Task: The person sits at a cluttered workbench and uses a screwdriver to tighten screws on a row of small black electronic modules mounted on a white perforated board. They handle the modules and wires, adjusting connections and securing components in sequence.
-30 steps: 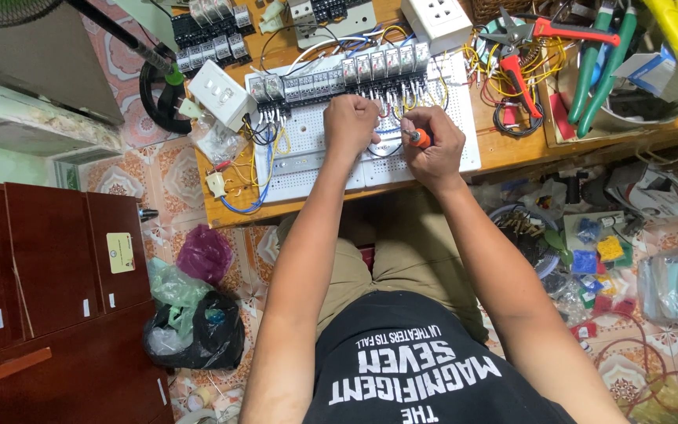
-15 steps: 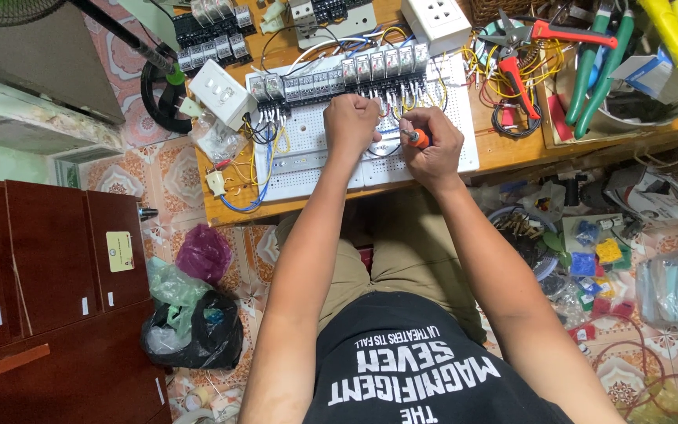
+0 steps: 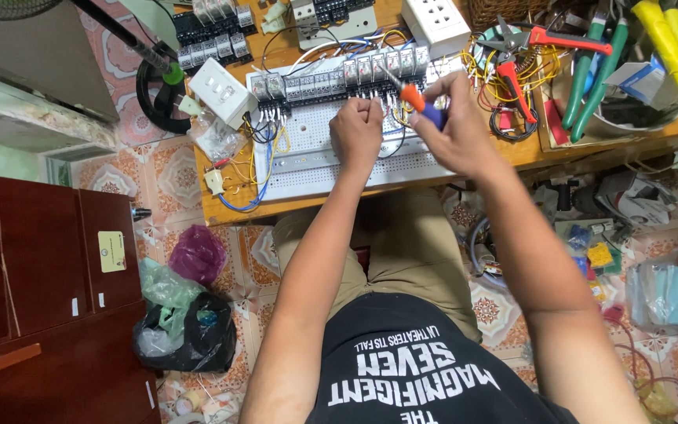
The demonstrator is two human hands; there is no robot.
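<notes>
2 hands over white perforated panel (image 3: 331,161) on wooden bench (image 3: 527,149) | left hand (image 3: 357,129) fisted at relay row (image 3: 339,74) | right hand (image 3: 453,129) fingers clamped on orange-handled screwdriver (image 3: 413,100)

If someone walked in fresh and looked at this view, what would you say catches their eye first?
Most likely the two hands at the middle of the wooden bench: the right hand grips an orange-handled screwdriver aimed at a row of relays on a white perforated panel, while the left hand is closed over the wiring beside it. Next, the bright tool pile at the bench's right end, with red-handled cutters and green-handled pliers.
</notes>
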